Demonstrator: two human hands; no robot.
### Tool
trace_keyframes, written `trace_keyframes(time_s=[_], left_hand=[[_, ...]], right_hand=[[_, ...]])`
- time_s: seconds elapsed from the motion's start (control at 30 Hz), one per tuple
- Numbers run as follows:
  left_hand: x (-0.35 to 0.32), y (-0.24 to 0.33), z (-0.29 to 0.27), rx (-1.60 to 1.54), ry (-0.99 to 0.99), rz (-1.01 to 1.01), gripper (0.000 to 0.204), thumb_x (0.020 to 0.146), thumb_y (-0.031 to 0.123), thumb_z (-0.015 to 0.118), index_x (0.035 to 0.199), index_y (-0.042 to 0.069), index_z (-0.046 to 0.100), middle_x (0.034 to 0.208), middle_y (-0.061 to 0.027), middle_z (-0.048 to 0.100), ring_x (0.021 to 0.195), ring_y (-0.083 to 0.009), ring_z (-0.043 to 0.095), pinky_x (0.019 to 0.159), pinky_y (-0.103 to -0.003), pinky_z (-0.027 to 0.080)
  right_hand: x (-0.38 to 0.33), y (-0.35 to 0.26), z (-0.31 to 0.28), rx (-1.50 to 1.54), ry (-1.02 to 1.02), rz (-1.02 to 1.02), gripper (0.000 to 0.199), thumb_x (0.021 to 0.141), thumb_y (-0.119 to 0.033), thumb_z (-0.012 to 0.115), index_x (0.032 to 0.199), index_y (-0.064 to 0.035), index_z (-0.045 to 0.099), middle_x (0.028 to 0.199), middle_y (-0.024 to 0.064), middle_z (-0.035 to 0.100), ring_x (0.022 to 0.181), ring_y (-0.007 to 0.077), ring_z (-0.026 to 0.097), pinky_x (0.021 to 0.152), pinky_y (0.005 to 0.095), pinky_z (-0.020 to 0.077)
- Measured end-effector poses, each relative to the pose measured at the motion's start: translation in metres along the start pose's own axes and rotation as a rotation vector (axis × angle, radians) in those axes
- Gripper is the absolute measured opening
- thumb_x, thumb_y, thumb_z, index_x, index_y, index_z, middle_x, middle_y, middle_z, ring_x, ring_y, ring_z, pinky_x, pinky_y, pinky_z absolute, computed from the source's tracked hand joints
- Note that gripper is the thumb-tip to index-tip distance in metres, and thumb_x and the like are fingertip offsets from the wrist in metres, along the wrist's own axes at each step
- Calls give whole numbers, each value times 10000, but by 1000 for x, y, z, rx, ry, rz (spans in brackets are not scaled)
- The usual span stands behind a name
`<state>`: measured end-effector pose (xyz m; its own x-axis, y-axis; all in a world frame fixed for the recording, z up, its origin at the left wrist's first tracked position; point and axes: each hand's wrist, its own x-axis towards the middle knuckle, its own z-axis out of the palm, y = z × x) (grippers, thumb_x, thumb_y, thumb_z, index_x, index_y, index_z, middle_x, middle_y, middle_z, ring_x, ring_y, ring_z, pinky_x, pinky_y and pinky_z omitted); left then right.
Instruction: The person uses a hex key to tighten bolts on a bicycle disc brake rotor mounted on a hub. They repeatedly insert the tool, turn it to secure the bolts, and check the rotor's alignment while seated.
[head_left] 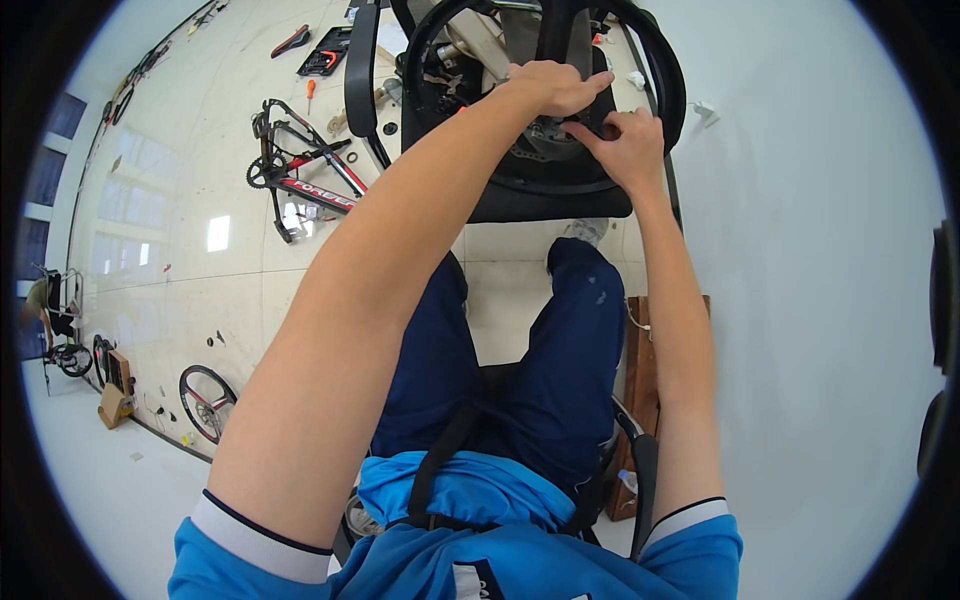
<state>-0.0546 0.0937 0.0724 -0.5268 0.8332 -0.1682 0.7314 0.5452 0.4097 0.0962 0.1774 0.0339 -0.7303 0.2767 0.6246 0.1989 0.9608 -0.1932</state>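
A black bicycle wheel (672, 85) with broad spokes lies flat on the seat of a black armchair (550, 207) in front of me. Around its hub I see a metal brake disc (528, 152), partly covered by my hands. My left hand (560, 88) is over a spoke just beyond the hub, a finger stretched to the right and the others partly hidden beneath. Right of the hub, my right hand (630, 150) has its thumb reaching left, apart from its bent fingers. Whether either hand touches a small part is too hidden to tell.
On the floor to the left lie a red and black bicycle frame (310, 188), an orange screwdriver (311, 90), an open tool case (325, 55) and a saddle (291, 41). Another wheel (207, 403) is lower left. A white wall (800, 250) runs along the right.
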Motion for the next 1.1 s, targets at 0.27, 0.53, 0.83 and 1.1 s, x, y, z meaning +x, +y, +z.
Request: trace_keyframes(time_s=[0.27, 0.53, 0.83, 1.1], left_hand=[[20, -10, 6, -26, -27, 29, 842, 926, 724, 109, 1055, 179, 738, 1059, -153, 690, 1060, -336, 629, 940, -443, 440], [17, -10, 0, -165, -49, 85, 898, 946, 686, 76, 992, 66, 725, 951, -162, 705, 962, -331, 648, 923, -407, 448], [-26, -31, 3, -665, 633, 309, 351, 956, 335, 553, 954, 7, 679, 919, -134, 664, 871, -306, 634, 786, -338, 480], [-88, -49, 56, -450, 814, 471, 215, 796, 60, 736, 1002, 22, 688, 959, -126, 654, 840, -297, 648, 716, -353, 524]], right_hand=[[50, -10, -23, -85, -33, -458, 437, 630, -472, 845, 676, -73, 672, 656, 32, 596, 750, 196, 548, 739, 335, 378], [60, -7, -31, 215, -360, -206, 129, 731, -145, 760, 778, -37, 708, 760, 64, 648, 798, 237, 560, 708, 341, 470], [76, -27, -47, 108, -382, -320, 194, 746, -194, 785, 771, -18, 708, 730, 79, 642, 752, 233, 577, 674, 349, 472], [-33, -37, -12, 585, 96, 460, 129, 841, -119, 726, 860, 6, 704, 665, 28, 588, 556, 85, 453, 529, 244, 369]])
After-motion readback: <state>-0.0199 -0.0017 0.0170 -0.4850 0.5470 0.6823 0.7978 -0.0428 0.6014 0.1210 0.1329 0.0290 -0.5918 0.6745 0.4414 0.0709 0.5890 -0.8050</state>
